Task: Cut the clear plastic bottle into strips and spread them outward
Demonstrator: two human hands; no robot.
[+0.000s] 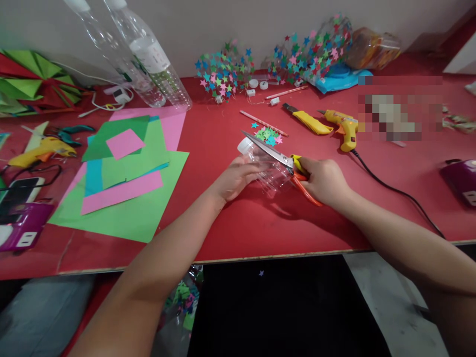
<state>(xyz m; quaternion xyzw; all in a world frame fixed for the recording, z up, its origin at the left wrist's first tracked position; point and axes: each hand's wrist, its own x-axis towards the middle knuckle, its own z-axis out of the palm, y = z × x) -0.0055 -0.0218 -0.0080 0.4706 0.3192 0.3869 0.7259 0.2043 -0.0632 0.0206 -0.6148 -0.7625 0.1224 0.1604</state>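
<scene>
Clear bottle (274,179), one, in the left hand's (237,179) grip; scissors (279,156), one pair, in the right hand's (326,181).

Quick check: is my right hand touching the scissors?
Touching. The head view shows the right hand gripping the scissors by their yellow and orange handles.
</scene>
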